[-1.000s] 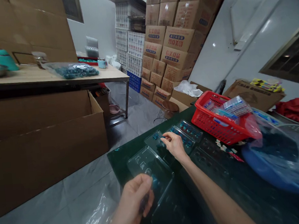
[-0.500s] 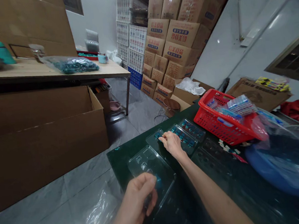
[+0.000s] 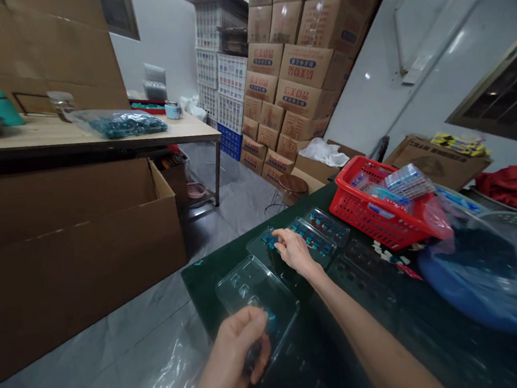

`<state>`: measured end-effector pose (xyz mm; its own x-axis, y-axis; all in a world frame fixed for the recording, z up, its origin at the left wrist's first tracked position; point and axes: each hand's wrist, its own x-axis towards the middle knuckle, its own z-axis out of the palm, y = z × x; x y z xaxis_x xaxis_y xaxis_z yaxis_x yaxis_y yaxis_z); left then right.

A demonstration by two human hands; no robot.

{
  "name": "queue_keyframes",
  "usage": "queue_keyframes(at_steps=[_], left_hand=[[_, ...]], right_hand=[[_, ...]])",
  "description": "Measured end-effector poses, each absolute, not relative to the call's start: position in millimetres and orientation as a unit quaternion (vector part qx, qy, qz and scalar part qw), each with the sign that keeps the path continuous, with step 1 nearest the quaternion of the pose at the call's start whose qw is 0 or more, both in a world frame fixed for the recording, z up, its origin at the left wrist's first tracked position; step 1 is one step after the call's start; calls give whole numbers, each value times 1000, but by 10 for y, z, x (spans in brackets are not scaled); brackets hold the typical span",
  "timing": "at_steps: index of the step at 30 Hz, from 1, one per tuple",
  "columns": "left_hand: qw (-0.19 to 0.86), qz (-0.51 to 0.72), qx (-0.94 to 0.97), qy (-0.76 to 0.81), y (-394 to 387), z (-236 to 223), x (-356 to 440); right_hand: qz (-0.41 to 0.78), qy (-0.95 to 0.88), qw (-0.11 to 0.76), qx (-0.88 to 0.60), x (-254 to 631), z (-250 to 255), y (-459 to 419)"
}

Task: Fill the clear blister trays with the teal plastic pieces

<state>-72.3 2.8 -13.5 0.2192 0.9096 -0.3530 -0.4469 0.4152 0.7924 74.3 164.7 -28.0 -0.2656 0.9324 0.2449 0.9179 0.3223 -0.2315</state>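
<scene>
My right hand (image 3: 295, 250) reaches over a clear plastic tray (image 3: 255, 247) holding small blue pieces (image 3: 267, 239). Its thumb and index finger are bent together at those pieces; what sits between the fingertips is hidden. Nearer to me, my left hand (image 3: 243, 348) is curled, palm inward, above the edge of another clear tray (image 3: 231, 285) with moulded hollows. A blue piece (image 3: 271, 318) shows by its fingertips, but I cannot tell whether it is held. Beyond my right hand lie two more clear trays filled with blue pieces (image 3: 325, 245).
A red basket (image 3: 355, 209) with clear packages stands at the right on the green table (image 3: 202, 278). Beside it are a blue basin (image 3: 460, 296) under plastic film and small white scraps (image 3: 385, 254). A large cardboard box (image 3: 79, 284) stands at the left, with stacked cartons (image 3: 297, 95) behind.
The view has shifted slightly, so the scene sits lower and further left. My right hand's fingers have opened a little at the tray, and more blue pieces show there. My left hand stays nearly the same.
</scene>
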Motion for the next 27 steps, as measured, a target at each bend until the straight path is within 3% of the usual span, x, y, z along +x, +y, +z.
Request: queue_keyframes(at_steps=[18, 27], left_hand=[[743, 470, 259, 401, 56, -222, -736], [757, 501, 223, 355, 133, -155, -734]], right_hand=[[35, -718, 136, -681, 521, -278, 1838], [38, -752, 236, -614, 567, 51, 1183]])
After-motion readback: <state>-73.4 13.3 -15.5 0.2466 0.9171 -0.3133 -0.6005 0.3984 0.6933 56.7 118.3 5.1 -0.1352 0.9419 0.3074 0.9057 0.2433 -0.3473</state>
